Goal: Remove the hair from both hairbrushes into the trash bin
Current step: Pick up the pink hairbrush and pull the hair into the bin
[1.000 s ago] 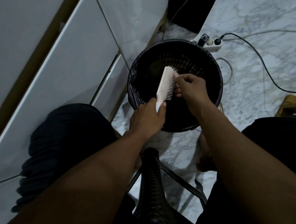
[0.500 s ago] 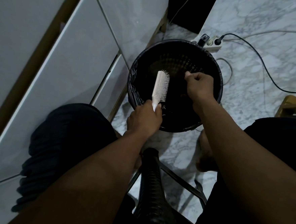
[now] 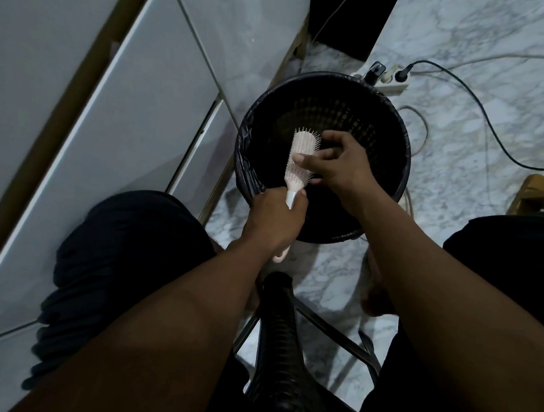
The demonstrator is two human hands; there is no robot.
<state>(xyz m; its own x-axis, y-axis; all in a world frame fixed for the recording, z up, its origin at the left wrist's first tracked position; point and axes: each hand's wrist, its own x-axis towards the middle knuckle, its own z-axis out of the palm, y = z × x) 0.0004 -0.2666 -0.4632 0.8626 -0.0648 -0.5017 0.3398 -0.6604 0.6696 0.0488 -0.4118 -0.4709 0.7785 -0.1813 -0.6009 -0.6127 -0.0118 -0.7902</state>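
A pale pink hairbrush is held over the black mesh trash bin, its bristle face turned up toward me. My left hand is closed around the brush handle at the bin's near rim. My right hand rests on the brush from the right, fingers spread, with the thumb pressed on the bristles. I cannot make out any hair on the bristles or in the fingers. A second hairbrush is not visible.
White cabinet doors run along the left, close to the bin. A power strip and a black cable lie on the marble floor behind the bin. A black ribbed object stands between my knees. A wooden piece is at right.
My right hand came back from above the bin's middle to the brush and its fingers spread. My left hand turned the brush so the bristles face up.
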